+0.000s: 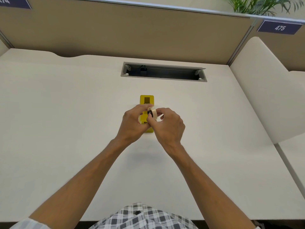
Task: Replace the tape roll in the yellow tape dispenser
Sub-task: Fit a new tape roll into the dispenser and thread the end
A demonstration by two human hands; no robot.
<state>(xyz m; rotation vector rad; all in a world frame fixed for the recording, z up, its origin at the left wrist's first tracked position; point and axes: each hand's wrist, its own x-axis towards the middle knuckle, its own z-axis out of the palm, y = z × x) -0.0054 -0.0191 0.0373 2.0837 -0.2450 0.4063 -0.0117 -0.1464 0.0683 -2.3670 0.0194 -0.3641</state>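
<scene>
**Roll in hand above dispenser, not yet seated**

Tape roll (153, 113): pale, translucent-cream ring with a dark core or hub showing at its centre. Held on edge, tilted, between the two hands and above the yellow tape dispenser (146, 100). It is not in the dispenser cradle.

Right hand (166, 125): thumb and fingers closed around the roll from the right and near side. Left hand (132, 123): fingertips meet the roll at its left face, about the dark hub; whether they grip the hub itself or only steady the roll cannot be told, since the fingers overlap. Both hands are together, touching or nearly so at the roll.

Dispenser: lies flat on the white desk (66, 113), directly beneath and just beyond the hands. Its far end is clear of the hands and shows a dark rectangular recess; the near end pokes out below the left hand's knuckles. The middle part is covered by the hands, so the state of the cradle is hidden.

Judgement on progress: mid-task. The roll is out and being handled, likely fitting or removing the hub. Whether this is the old or the new roll cannot be told; no second roll is in view. Left to do, at the least: seat a roll in the cradle and lead the tape end to the cutter.

Beyond the hands: an open cable tray (163, 71) in the desk, then the tan partition (132, 30).
</scene>
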